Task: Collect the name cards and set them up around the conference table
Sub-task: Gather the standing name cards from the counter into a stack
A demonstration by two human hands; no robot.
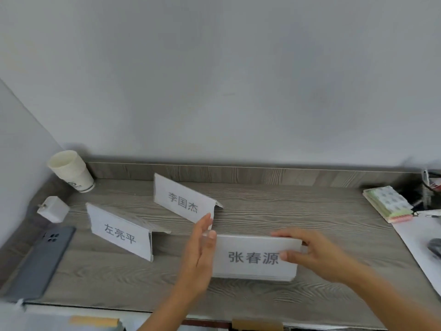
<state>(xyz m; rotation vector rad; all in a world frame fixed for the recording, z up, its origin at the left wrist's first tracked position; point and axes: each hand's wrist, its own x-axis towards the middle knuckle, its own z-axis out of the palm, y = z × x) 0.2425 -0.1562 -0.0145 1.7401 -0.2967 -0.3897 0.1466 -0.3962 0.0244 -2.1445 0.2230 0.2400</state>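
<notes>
right hand gripped the near name card at its top right corner, thumb on the printed face, fingers over the top edge. left hand was flat and open, fingers straight, edge-on against the card's left end, holding nothing; actual contact at the fingertips couldn't be confirmed. that card stood upright on the grey wood-grain desk, print facing the camera. two more tent cards stood further back and left, both angled: middle card just behind the left hand's fingertips, left card well apart from the hands. stacked paper cups sat in the back left corner, white charger in front of them, grey phone face down along the left edge. far right: a wrapped pack and white paper, with dark items at the frame edge too cropped to identify.
</notes>
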